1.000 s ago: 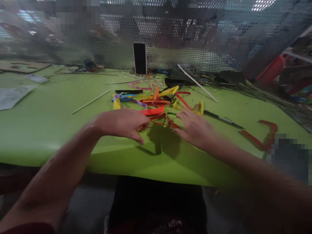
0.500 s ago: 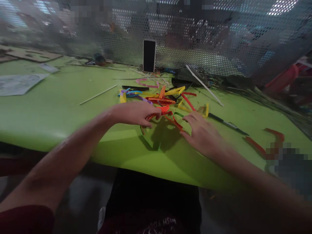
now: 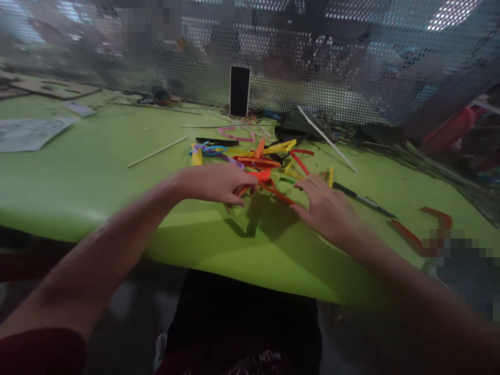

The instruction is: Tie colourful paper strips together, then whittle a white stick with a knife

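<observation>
My left hand [image 3: 222, 183] is closed, thumb and fingers curled round a bright orange-red strip [image 3: 262, 175]; part of it is hidden under the fingers. A dark strip end hangs below that hand. From there a narrow orange strip [image 3: 278, 195] runs right, its end at my right thumb. My right hand [image 3: 321, 204] has thumb and forefinger apart, low over the table. A green strip [image 3: 287, 180] lies by its forefinger. Just beyond the hands is a loose heap of orange strips [image 3: 258, 162], with yellow, red, blue and purple ones around it.
A black-bladed knife or pen-like tool [image 3: 363, 199] lies right of my right hand. Orange strips [image 3: 408, 233] lie farther right. A phone [image 3: 239, 91] stands against the perforated metal screen [image 3: 195, 57]. A thin stick [image 3: 156, 152] and paper sheet [image 3: 31, 134] lie left on the green table [image 3: 97, 192].
My right hand has shifted slightly, and the green strip beside its forefinger shows less of its curve. The orange strip between the hands looks straighter. My left hand has hardly moved.
</observation>
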Motion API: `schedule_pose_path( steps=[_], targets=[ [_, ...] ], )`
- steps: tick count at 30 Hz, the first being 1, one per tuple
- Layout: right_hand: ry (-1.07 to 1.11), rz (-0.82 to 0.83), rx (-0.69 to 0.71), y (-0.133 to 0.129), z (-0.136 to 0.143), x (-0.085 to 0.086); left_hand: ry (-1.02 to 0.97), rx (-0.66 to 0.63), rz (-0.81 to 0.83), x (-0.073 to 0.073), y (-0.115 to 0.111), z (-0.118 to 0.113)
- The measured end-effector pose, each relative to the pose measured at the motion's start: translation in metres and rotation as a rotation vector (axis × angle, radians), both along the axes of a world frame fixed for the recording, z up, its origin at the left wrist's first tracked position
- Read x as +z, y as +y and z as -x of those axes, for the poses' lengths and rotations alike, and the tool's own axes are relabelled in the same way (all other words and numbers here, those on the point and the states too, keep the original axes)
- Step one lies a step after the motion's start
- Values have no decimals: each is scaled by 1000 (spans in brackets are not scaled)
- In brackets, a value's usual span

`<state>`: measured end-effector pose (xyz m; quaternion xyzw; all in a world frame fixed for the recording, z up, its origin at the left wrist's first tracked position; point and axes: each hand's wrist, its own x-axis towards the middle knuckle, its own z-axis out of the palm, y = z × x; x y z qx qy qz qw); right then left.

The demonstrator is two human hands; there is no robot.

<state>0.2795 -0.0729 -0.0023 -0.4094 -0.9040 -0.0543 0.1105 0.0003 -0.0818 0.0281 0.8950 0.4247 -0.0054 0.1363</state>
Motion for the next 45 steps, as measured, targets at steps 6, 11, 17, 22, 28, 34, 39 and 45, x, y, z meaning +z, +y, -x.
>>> schedule_pose_path(
  steps=[6,11,17,22,28,34,39,45],
  targets=[
    [64,-36,25,1,-2,3,-27,-33,30,1,1,1],
    [93,-95,102,1,1,-1,-34,-23,-6,3,2,3],
    [70,-45,87,-1,1,4,-47,-41,13,4,3,6],
    [20,-5,47,0,-5,8,1,-19,51,6,-1,6],
    [-30,16,54,10,-19,12,12,4,2,7,-7,-5],
    [-33,39,33,8,-19,17,9,11,-35,6,-9,-10],
    [-12,-3,8,4,-16,16,-20,39,-85,3,-7,-10],
    [-23,-31,-27,6,-18,14,36,34,-94,6,-9,-13]
  ],
)
